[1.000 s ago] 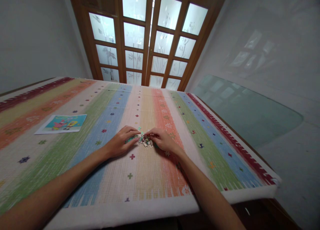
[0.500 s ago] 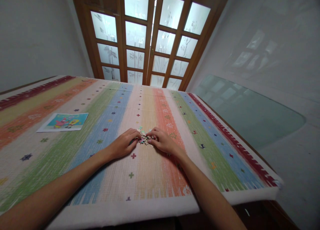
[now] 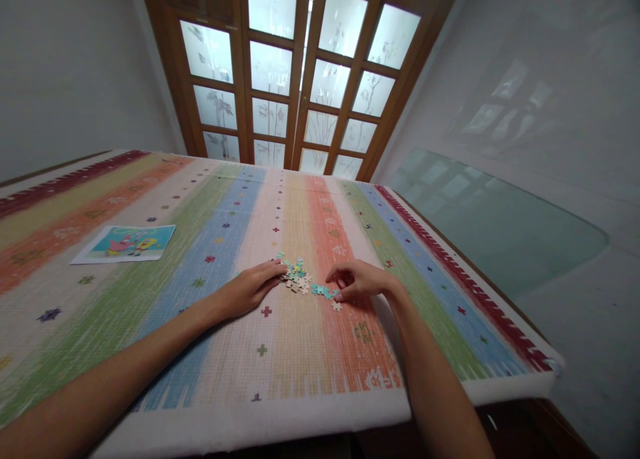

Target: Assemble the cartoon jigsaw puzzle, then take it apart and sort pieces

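Note:
A small heap of jigsaw puzzle pieces (image 3: 299, 280) lies on the striped tablecloth, some showing pale beige backs and others teal or yellow faces. My left hand (image 3: 256, 284) rests against the heap's left edge, its fingers stretched out and touching pieces there. To the right of the heap, my right hand (image 3: 361, 279) is curved, with thumb and fingers apart. Its thumb tip is by a short run of teal pieces (image 3: 323, 290) and one pale piece (image 3: 337, 306). Any piece under the right fingertips is too small to make out.
A printed cartoon picture (image 3: 127, 243) lies flat on the left of the tablecloth (image 3: 300, 352). The table's front edge is near my forearms. Wooden glass-paned doors (image 3: 295, 79) stand beyond the table, with a pale wall (image 3: 550, 112) on the right.
My right hand has moved right, away from the heap, and its fingers have parted. Several teal pieces now lie spread out between it and the heap. The left hand has flattened in nearly the same place.

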The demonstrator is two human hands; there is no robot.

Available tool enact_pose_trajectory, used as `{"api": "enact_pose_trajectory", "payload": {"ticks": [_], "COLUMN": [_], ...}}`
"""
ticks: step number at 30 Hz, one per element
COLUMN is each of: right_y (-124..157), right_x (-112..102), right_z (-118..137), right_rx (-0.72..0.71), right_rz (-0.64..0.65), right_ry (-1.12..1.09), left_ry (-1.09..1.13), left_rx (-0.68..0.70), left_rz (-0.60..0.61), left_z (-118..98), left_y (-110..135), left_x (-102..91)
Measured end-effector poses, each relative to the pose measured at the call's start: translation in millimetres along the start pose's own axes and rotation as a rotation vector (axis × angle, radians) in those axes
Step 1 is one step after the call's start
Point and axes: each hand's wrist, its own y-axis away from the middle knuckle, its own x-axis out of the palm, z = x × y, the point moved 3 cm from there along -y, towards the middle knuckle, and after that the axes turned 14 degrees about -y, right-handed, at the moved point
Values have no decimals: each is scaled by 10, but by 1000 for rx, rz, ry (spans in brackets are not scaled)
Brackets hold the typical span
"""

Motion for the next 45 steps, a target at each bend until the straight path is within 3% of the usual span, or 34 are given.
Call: {"api": "enact_pose_trajectory", "payload": {"ticks": [10,14,17,25,27,31,34,38,45], "right_y": [-181,-164,-201,-296,-248,-83,-12,-96,-292], "right_x": [167,162,199,364,321,177,91,125,361], "right_z": [71,73,60,160,151,62,16,34,210], "right_rx": [-130,-167,-151,-153,-141,-42,-16,-66,-200], "right_rz": [-124,-67,-101,-229,-203,-31,9,-57,-257], "right_ry": [142,110,99,116,71,-6,42,125,272], "left_ry": [30,-95,-152,-17,-17,-107,-206,-242,35], "left_rx": [2,-25,-34,-59,-63,-91,-118,-109,-126], "left_rz": [0,69,124,73,71,55,134,235,106], "left_z": [5,17,26,39,42,71,119,141,70], "left_y": [3,13,19,9,9,22,49,79,-1], "left_x": [-36,-5,26,3,-26,-117,-129,-57,-91]}}
